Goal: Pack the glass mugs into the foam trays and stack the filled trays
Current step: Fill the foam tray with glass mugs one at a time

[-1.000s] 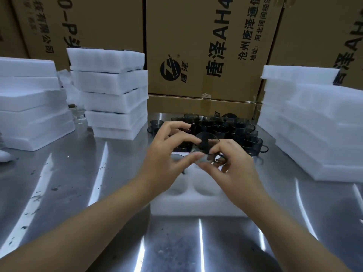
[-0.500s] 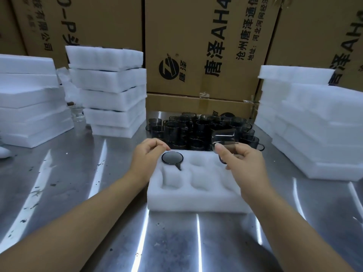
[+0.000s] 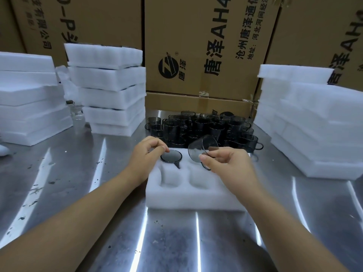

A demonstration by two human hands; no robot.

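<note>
Left of the foam tray (image 3: 176,201) stands the stack of trays (image 3: 110,89), kept close, we judge, so that a full tray travels little. At the tray's far left pocket our left hand (image 3: 146,154) curls beside the seated mug (image 3: 171,156), fingertips at its rim to settle it. We cannot tell whether they pinch the rim or merely touch it. Over the far middle pocket the second mug (image 3: 203,149) hangs tilted, its wall pinched between thumb and fingers of our right hand (image 3: 229,165), angled to slide in. Behind the tray waits the mug cluster (image 3: 206,126). Half a second ago this mug sat higher, nearer the tray's far right. The seated mug has not shifted.
</note>
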